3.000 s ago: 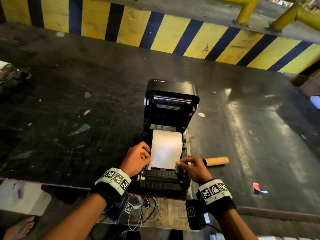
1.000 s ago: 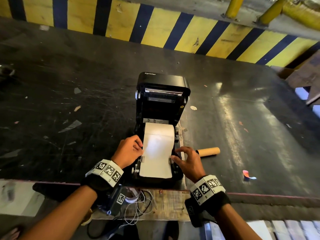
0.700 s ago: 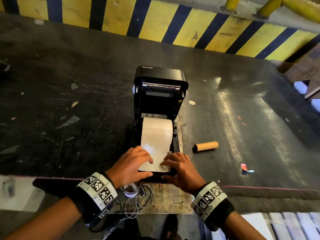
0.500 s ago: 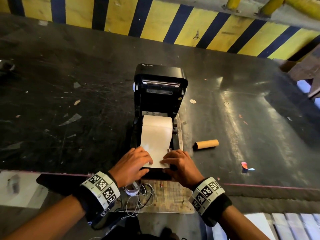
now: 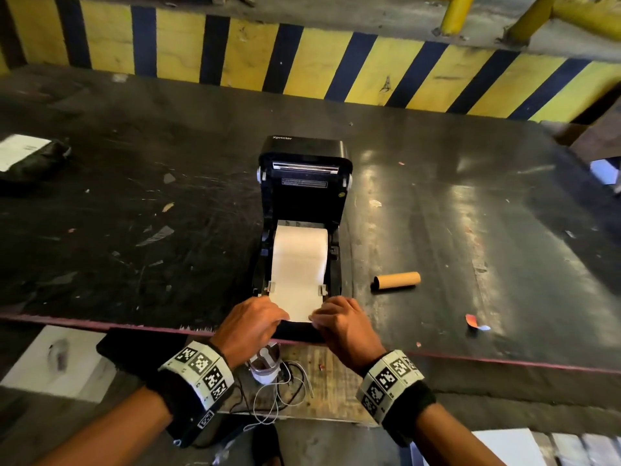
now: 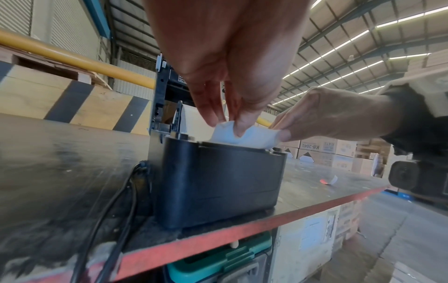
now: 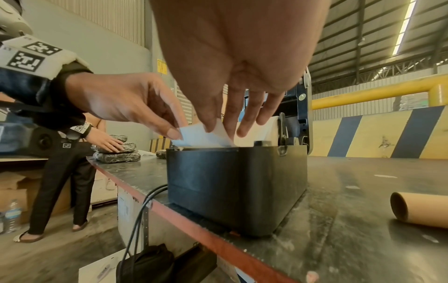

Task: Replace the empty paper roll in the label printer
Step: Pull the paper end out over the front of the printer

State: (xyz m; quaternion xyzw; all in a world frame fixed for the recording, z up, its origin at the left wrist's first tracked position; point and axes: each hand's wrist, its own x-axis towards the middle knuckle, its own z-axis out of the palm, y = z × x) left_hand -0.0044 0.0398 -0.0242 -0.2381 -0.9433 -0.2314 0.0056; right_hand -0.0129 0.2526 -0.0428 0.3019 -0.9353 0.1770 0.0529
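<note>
A black label printer (image 5: 304,196) stands at the table's near edge with its lid raised. A new white paper roll (image 5: 300,243) sits inside, and its paper strip (image 5: 297,290) runs forward over the front. My left hand (image 5: 250,326) pinches the strip's left front corner (image 6: 225,131). My right hand (image 5: 342,326) pinches the right front corner (image 7: 206,134). The printer's black front (image 6: 218,178) is below both hands. An empty brown cardboard core (image 5: 396,280) lies on the table to the printer's right, also in the right wrist view as the core (image 7: 421,209).
Cables (image 6: 109,220) hang from the printer over the red table edge (image 5: 504,361). A black wrapped parcel (image 5: 30,159) lies far left, and another person (image 7: 65,172) stands by more parcels. Paper scraps (image 5: 475,322) dot the dark table. A yellow-and-black striped barrier (image 5: 302,58) runs behind.
The paper strip has been pulled further forward out of the printer. Both hands moved from the printer's sides to the strip's front end and now pinch its corners.
</note>
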